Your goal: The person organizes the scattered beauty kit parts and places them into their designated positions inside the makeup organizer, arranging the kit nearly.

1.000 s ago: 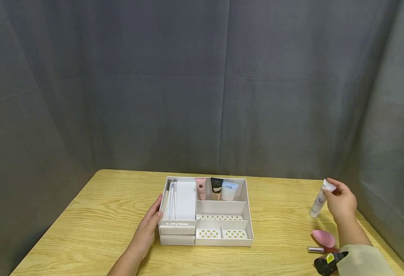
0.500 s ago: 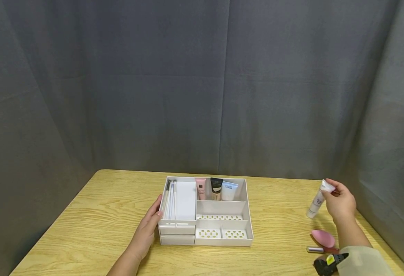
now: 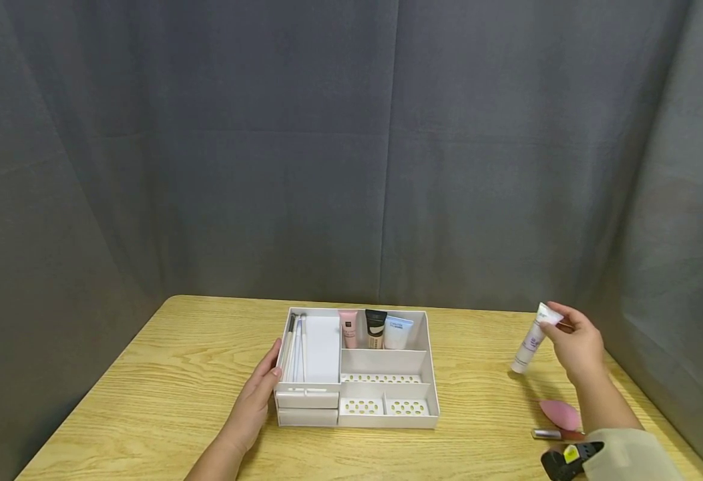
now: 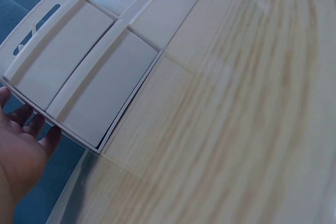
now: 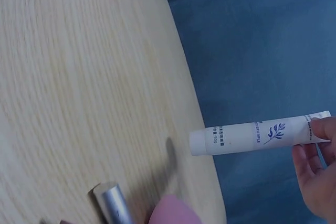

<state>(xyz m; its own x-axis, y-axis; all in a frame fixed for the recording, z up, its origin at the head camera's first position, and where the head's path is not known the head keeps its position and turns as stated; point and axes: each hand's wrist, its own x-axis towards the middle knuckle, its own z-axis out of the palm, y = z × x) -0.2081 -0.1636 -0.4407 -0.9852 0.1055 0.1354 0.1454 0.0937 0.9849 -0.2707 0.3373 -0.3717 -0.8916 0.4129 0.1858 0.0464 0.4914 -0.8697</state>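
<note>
My right hand (image 3: 581, 344) pinches the flat end of a white squeeze tube (image 3: 530, 344), held tilted above the table with its cap downward. In the right wrist view the tube (image 5: 252, 136) shows purple print and a leaf drawing. My left hand (image 3: 255, 401) touches the left side of a white desk organizer (image 3: 387, 421); its fingertips meet the side wall in the left wrist view. Standing in the organizer's back compartment are a pink tube (image 3: 349, 331), a black-topped beige tube (image 3: 376, 331) and a light blue and white tube (image 3: 397, 334). Thin brushes (image 3: 298, 347) lie in the left section.
A pink makeup sponge (image 3: 560, 415) and a silver-capped lip gloss tube (image 3: 546, 434) lie on the wooden table (image 3: 477, 401), near my right forearm. Two drawers (image 3: 308, 401) form the organizer's front left. Grey curtains (image 3: 327, 167) hang behind and beside the table.
My right hand has carried the white squeeze tube leftward and slightly up. The left hand stays at the organizer's side.
</note>
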